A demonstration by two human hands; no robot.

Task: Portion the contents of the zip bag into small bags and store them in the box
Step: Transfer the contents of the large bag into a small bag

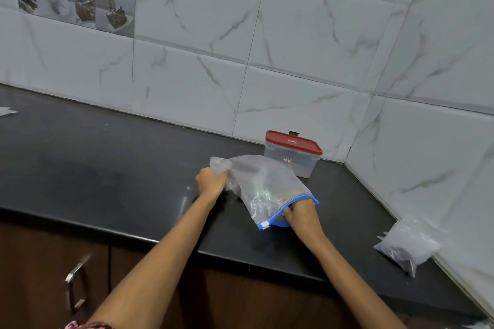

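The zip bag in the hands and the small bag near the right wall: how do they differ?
The zip bag is larger, has a blue zip strip, and is held by both hands; the small bag is smaller, shows no such strip, and lies untouched on the counter. The small bag holds something dark; the zip bag's contents are unclear. Both are clear plastic.

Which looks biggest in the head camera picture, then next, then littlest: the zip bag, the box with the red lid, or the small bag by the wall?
1. zip bag, clearly the biggest.
2. and 3. red-lidded box and small bag: they look alike, and the small bag is nearer the camera, so I won't rank them.
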